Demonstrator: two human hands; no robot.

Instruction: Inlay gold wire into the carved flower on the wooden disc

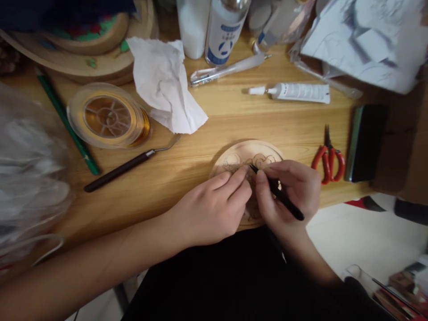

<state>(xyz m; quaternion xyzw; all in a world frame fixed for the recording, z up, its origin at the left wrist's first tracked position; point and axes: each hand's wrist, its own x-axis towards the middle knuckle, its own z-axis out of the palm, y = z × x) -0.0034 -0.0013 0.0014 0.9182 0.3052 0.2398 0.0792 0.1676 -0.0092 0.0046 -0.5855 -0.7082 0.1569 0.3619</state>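
Note:
A round wooden plate (223, 157) lies at the table's front edge, with a pattern of thin curled wire (260, 159) on its face. Black tweezers (288, 204) are pinched in my right hand (301, 187), tips pointing up and left at the wire. My left hand (214, 209) rests over the plate's left part with fingers bent together. Its fingertips meet the tweezer tips; whatever they pinch there is too small to make out. Both hands cover much of the plate's lower half.
On the left are a spool of gold wire (109, 117), a green pencil (68, 122) and a dark-handled hook tool (120, 171). Crumpled tissue (163, 84), a pen (230, 69) and a glue tube (301, 92) lie behind. Red-handled pliers (329, 160) and a phone (368, 142) are right.

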